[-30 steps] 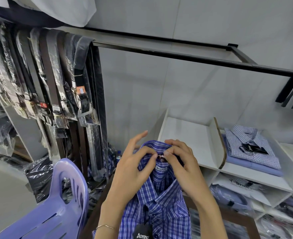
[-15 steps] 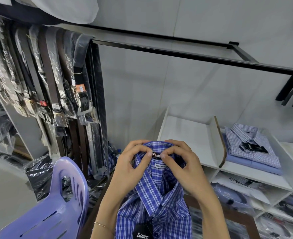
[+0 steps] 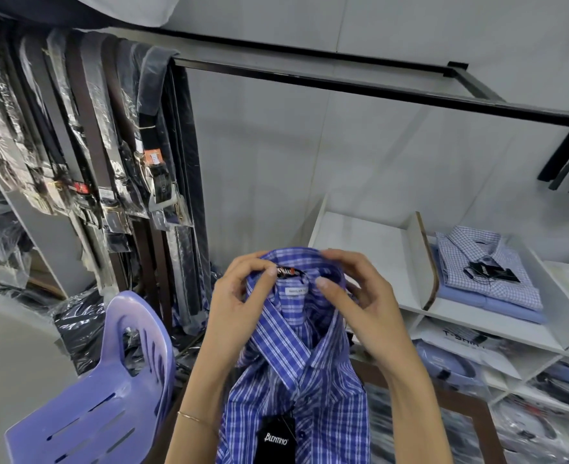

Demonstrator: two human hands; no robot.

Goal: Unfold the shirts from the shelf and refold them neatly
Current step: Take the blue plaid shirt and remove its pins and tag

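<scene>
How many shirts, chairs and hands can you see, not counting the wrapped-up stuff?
Blue plaid shirt held up: 1
Folded shirts on the shelf: 2, checked shirt on top of light blue shirt
Purple chair: 1
Hands: 2, left hand, right hand
Total: 6

To my right I see the white shelf (image 3: 370, 249): its left top compartment bare, the next holding a checked folded shirt (image 3: 487, 262) stacked on a plain blue one (image 3: 490, 304). Lower compartments hold bagged garments (image 3: 450, 360).

Woven cloth shirt (image 3: 304, 380); glossy plastic chair (image 3: 108, 403)
</scene>
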